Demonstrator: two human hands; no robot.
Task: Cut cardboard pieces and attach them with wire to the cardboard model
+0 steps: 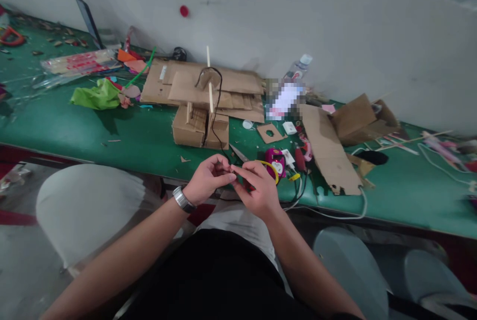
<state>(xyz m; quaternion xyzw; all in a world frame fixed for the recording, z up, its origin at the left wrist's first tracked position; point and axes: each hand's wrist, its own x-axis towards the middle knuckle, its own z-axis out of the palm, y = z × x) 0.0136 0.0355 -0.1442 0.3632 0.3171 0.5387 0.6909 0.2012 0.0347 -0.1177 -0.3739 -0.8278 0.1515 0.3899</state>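
My left hand, with a silver watch on the wrist, pinches a thin black cord between thumb and fingers. Against its fingertips, my right hand is closed on the cord too; the exact spot they grip is hidden by the fingers. From there the cord runs up to a cardboard piece pierced by a wooden stick, above a small cardboard box. A pointed metal blade lies just beyond my hands. Beside my right hand sit a purple-and-white device and a yellow loop.
Flat cardboard sheets lie toward the wall on the green table. Right of them are a bottle, a lit blurred screen and a long cardboard strip. Green plastic lies left. Stools stand at the table's near side.
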